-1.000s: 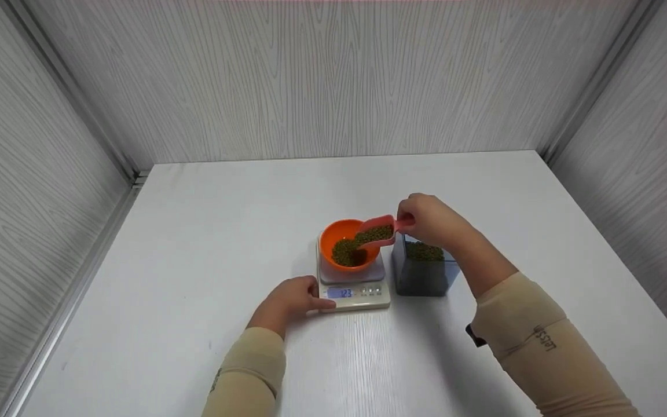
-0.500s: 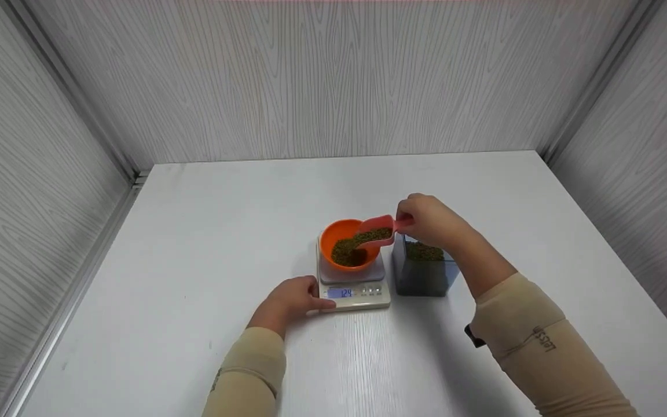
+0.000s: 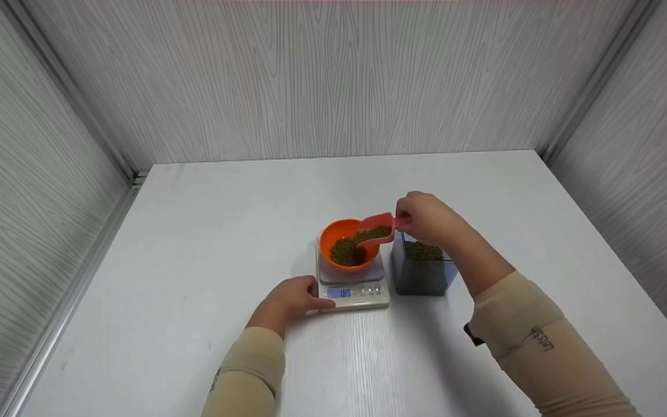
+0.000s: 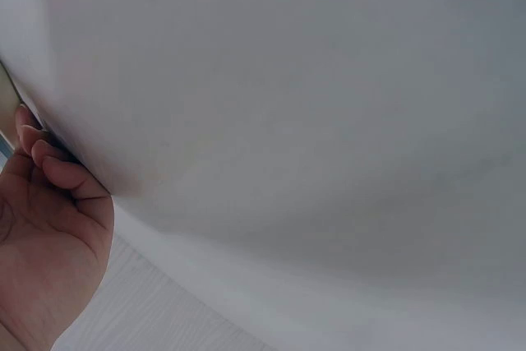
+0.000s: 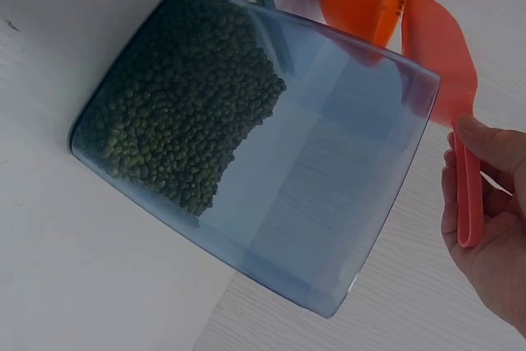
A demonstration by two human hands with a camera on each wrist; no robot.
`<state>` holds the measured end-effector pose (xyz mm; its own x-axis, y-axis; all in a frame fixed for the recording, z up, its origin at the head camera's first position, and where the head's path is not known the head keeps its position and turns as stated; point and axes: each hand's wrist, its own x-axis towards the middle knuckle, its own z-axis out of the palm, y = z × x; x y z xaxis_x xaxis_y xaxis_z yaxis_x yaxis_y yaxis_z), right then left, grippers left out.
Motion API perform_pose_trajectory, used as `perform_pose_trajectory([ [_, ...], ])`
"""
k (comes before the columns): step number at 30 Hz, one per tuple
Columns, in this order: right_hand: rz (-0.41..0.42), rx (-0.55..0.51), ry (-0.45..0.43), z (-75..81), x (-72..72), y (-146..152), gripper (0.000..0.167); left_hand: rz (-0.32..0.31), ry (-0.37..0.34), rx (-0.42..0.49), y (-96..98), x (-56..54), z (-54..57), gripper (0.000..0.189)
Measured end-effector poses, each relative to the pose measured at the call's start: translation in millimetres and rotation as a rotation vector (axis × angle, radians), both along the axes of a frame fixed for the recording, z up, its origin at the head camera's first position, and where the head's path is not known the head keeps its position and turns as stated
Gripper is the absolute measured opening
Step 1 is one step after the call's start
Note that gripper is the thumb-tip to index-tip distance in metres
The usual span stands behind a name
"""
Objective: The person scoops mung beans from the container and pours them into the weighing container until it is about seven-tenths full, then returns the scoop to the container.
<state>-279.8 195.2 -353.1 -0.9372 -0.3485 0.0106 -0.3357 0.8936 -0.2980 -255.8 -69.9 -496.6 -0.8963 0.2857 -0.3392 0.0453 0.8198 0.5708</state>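
Observation:
My right hand point(image 3: 428, 217) grips the handle of a red scoop point(image 3: 377, 220), with the thumb lying along it in the right wrist view. Small green beans, like mung beans, fill part of the scoop, which tips over the rim of an orange bowl point(image 3: 340, 227). More beans point(image 3: 345, 252) lie in the bowl. Under it is a white kitchen scale point(image 3: 359, 303) with a lit display. My left hand point(image 3: 290, 296) holds the scale's front left corner, thumb on the front part, fingers point(image 4: 70, 174) curled against its side. Beside the scale stands a clear bluish container point(image 5: 320, 203) of beans point(image 5: 181, 100).
The white tabletop point(image 3: 223, 226) runs back to a grey wood-grain wall point(image 3: 333, 81). Similar panels point(image 3: 26, 174) rise at the left and right. The container stands close to the scale's right side, below my right forearm.
The scale's display has changed, its digits going from about 123 to about 189. The scoop tips slightly more over the bowl, and the beans in it look fewer. My left hand stays still.

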Motion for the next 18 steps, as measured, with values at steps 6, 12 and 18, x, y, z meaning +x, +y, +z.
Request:
perform_pose_trajectory([
  [6, 0.019, 0.046, 0.077, 1.4, 1.0, -2.8, 0.008, 0.003, -0.006, -0.004, 0.0, -0.2, -0.7, 0.042],
  [12, 0.025, 0.070, 0.104, 5.8, 3.5, -5.0, 0.007, 0.001, -0.014, -0.018, -0.5, -1.5, 0.5, 0.043],
  [18, 0.036, 0.095, 0.121, 6.8, 4.9, -6.5, 0.007, -0.008, -0.013, -0.020, -0.6, -2.5, 0.0, 0.043],
])
